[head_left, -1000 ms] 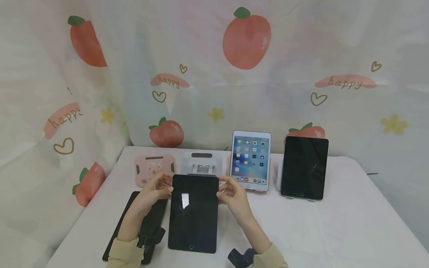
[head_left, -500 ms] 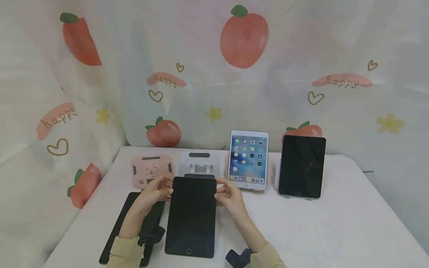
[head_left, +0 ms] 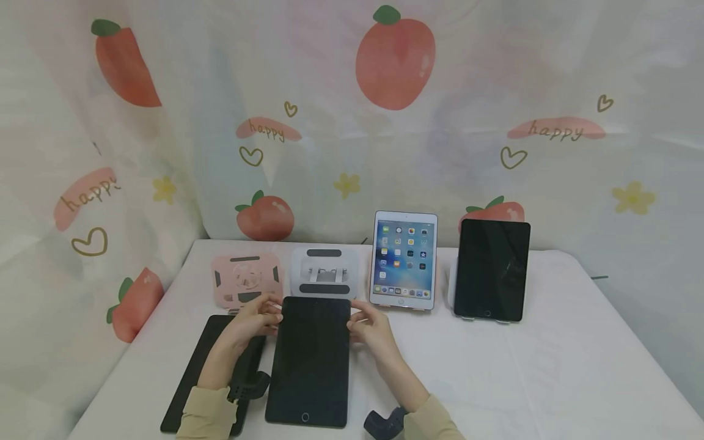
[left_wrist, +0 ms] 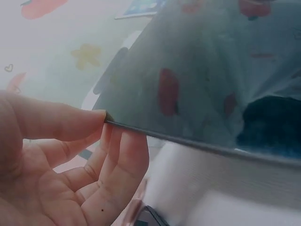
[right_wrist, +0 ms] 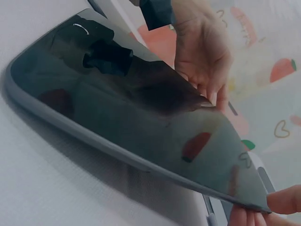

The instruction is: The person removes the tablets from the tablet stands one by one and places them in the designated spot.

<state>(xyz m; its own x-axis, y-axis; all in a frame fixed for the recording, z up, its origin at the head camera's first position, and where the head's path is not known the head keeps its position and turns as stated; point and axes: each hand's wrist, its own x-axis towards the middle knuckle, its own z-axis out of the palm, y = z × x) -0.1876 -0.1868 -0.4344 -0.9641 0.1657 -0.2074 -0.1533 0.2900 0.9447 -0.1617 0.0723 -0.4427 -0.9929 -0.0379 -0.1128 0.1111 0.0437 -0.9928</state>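
A black tablet with a dark, reflective screen is held between both hands by its far corners. My left hand pinches the far left corner, thumb on the screen and fingers underneath. At the far right corner my right hand pinches in the same way; the right wrist view catches only its fingertips. The tablet's far end is raised above the cloth, its home-button end lower. Just beyond it a white tablet stand with dark pads stands next to a pink stand.
Another dark tablet lies on the white tablecloth, partly under my left forearm. At the back, a white tablet with a lit screen and a black tablet lean on stands. A fruit-print curtain hangs behind.
The held tablet has come slightly nearer to me, with both hands gripping it throughout, uncovering the white stand's lower pad. The head view has shifted a little to the right.
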